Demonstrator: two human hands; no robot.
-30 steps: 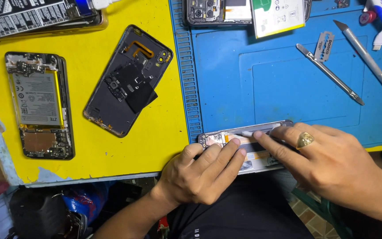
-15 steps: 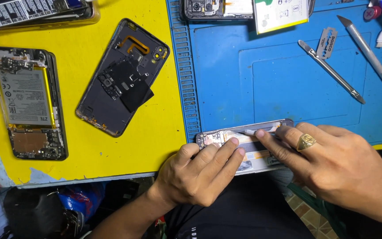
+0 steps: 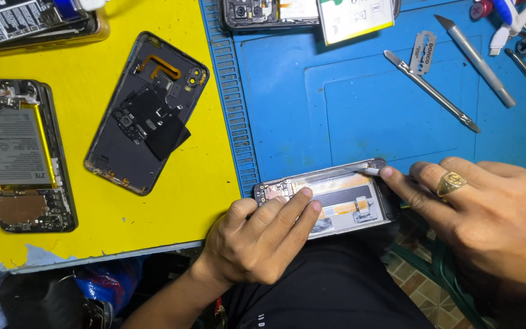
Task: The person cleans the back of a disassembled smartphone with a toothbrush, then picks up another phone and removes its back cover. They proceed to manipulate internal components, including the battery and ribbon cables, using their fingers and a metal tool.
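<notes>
An opened phone (image 3: 336, 198) lies across the near edge of the blue mat (image 3: 360, 116), its orange and grey insides facing up. My left hand (image 3: 257, 240) presses down on its left half with the fingers laid over the board. My right hand (image 3: 488, 213), with a gold ring, holds a thin metal tool (image 3: 369, 171) whose tip rests at the phone's top right corner. Most of the tool is hidden under the fingers.
A dark phone back cover (image 3: 147, 113) and an opened phone with a battery (image 3: 16, 155) lie on the yellow surface (image 3: 80, 213). Tweezers (image 3: 430, 91), a razor blade (image 3: 422, 52), a grey pen-like tool (image 3: 476, 61) and another opened phone (image 3: 275, 12) lie farther back.
The phone has tilted flatter so its insides show more. My left fingers slid onto its face, and my right hand shifted right to the top right corner.
</notes>
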